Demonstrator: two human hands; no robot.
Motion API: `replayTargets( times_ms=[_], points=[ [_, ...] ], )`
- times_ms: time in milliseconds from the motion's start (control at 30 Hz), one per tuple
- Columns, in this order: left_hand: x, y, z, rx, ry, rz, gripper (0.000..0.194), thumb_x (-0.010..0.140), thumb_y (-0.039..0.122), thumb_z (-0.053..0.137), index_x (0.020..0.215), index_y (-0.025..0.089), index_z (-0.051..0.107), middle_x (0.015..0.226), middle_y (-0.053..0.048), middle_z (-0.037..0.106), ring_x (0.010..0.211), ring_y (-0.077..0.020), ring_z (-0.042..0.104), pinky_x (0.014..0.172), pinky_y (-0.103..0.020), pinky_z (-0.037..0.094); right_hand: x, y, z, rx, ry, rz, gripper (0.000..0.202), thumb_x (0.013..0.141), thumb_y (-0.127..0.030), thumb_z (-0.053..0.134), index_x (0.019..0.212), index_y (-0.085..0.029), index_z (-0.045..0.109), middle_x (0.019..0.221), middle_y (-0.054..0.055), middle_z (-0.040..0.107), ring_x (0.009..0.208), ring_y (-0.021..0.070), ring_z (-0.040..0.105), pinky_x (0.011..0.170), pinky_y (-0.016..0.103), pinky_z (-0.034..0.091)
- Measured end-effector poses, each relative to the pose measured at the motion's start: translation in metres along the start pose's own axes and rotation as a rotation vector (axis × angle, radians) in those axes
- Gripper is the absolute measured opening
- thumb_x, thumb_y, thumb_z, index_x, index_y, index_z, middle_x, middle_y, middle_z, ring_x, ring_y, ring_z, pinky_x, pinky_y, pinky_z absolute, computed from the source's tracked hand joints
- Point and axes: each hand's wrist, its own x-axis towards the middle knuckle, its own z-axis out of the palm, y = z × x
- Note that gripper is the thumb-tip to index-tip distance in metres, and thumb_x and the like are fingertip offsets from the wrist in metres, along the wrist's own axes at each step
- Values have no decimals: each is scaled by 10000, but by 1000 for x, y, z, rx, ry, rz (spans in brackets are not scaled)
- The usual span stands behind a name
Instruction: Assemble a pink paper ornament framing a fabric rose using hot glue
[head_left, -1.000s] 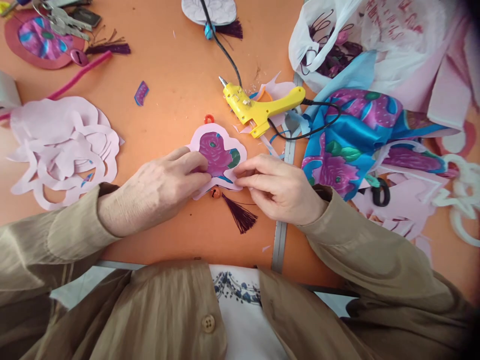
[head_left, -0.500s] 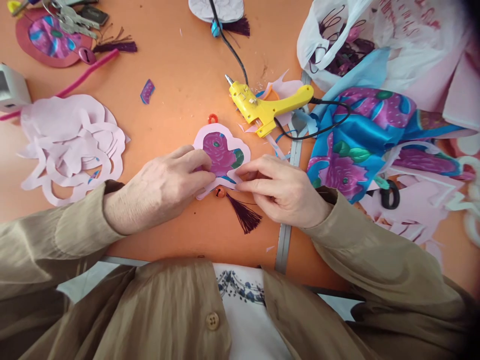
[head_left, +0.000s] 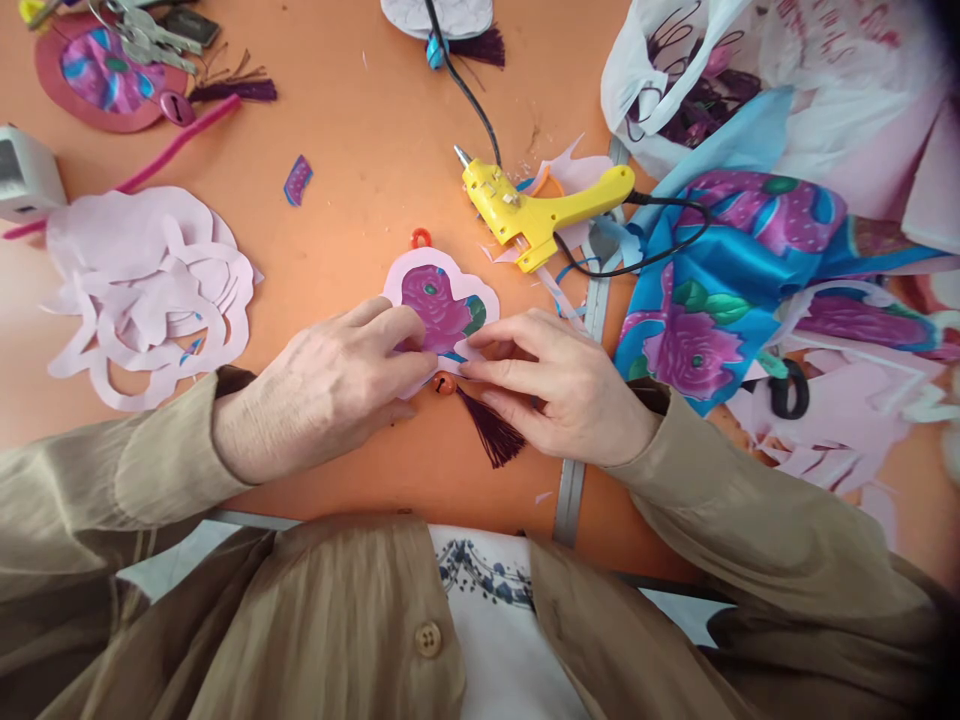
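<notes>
A pink scalloped paper ornament (head_left: 437,305) lies on the orange table in front of me, with purple rose fabric showing inside its frame. My left hand (head_left: 330,385) grips its lower left edge, fingers curled over it and hiding that side. On the lower right edge, the fingers of my right hand (head_left: 566,385) are closed in a pinch. A red ring (head_left: 421,238) sticks out at the ornament's top. Below it are an orange bell (head_left: 444,384) and a dark purple tassel (head_left: 491,430), the tassel partly beneath my right fingers.
A yellow glue gun (head_left: 540,210) with a black cord lies beyond my right hand, over paper scraps. Pink paper cutouts (head_left: 127,235) are piled at left. Blue floral fabric (head_left: 690,330) and a white plastic bag (head_left: 637,100) lie at right. Keys (head_left: 142,40) rest at upper left.
My left fingers have shifted slightly right along the ornament's lower edge, covering more of it. My right fingers have moved a little left and down. The glue gun stays put.
</notes>
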Motion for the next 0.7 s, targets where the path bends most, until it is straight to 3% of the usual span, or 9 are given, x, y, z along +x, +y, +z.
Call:
replayTargets(
  times_ms=[367,700],
  points=[
    [1,0,1,-37,-40,-12,269,978,229,440,1003,198,707,1085,-101,616,954,-228,583,672,-298,508,-3,0,-2,72,28,43,206,944,-191,540,1058,-232,706,1083,106,687,970,223,660,808,407,582],
    [0,0,3,-22,-48,-10,251,970,227,449,973,195,698,1084,-93,609,957,-221,574,685,-287,505,-5,0,-1,58,37,57,183,925,-156,541,935,-247,699,1040,88,709,935,224,664,789,405,589]
  ],
)
